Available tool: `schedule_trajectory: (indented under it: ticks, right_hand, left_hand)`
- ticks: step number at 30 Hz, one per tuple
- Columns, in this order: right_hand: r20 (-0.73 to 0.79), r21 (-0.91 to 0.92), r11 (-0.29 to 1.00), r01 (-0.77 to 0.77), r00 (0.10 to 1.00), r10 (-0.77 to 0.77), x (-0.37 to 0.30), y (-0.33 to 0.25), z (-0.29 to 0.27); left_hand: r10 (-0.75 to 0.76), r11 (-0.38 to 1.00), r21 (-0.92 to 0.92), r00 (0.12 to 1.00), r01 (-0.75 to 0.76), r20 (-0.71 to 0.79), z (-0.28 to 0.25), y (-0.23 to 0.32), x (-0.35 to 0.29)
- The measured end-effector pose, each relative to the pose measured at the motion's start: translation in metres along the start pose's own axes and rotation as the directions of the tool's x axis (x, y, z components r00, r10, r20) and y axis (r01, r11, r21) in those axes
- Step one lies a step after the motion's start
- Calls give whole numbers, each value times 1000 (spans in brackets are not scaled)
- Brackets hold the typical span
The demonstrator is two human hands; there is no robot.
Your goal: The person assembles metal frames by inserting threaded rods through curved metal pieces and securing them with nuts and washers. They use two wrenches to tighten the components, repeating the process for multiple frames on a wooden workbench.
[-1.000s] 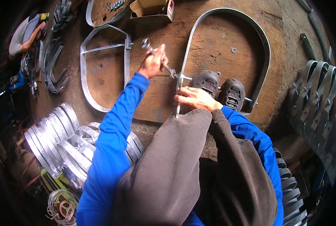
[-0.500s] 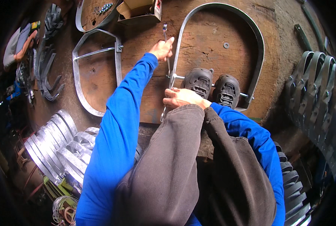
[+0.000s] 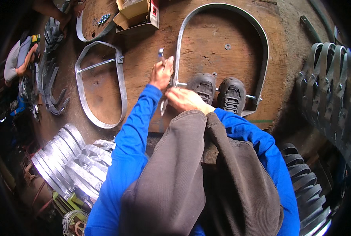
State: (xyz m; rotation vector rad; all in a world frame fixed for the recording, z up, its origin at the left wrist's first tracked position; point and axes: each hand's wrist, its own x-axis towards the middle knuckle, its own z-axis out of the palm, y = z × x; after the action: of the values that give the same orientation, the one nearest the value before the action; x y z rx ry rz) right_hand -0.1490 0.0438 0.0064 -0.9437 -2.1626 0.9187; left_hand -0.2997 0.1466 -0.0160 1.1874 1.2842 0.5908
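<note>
A large galvanized steel U-shaped strap [image 3: 265,47] lies on the brown wooden board, with a long bolt [image 3: 251,96] running across its near ends. My left hand [image 3: 162,74] is closed around a wrench [image 3: 161,52] at the strap's left leg; the wrench's ring end sticks out beyond my fingers. Right beside it, my right hand [image 3: 185,100] is closed at the bolt's left end, on a second wrench [image 3: 163,108] whose end shows below my fingers. Both hands partly hide the bolt end. My dark shoes [image 3: 202,83] stand inside the strap, by the bolt.
Left of the strap lies a smaller bolted strap [image 3: 124,90]. An open cardboard box [image 3: 138,19] stands behind it. A washer [image 3: 227,47] lies inside the large strap. Stacked straps [image 3: 325,74] stand at right, more [image 3: 61,157] at lower left. Another person [image 3: 18,59] is far left.
My left hand has come nearer to me with its wrench, swinging in close to my right hand. My right hand stays at the bolt's left end. The whole view has shifted slightly.
</note>
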Motion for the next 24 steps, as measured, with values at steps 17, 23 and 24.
schedule_trajectory:
  ticks: [17, 23, 24]
  right_hand:
    - [-377, 207, 910, -361, 828, 414, 32, 24, -44]
    - [-673, 329, 894, -305, 589, 448, 79, 11, -63]
    - [-643, 377, 895, -238, 628, 438, 83, 14, -55]
  left_hand:
    - [680, 612, 543, 734, -574, 10, 11, -90, -127]
    - [634, 717, 407, 772, -565, -46, 20, -103, -127]
    - [591, 774, 329, 804, -541, -66, 21, -92, -127]
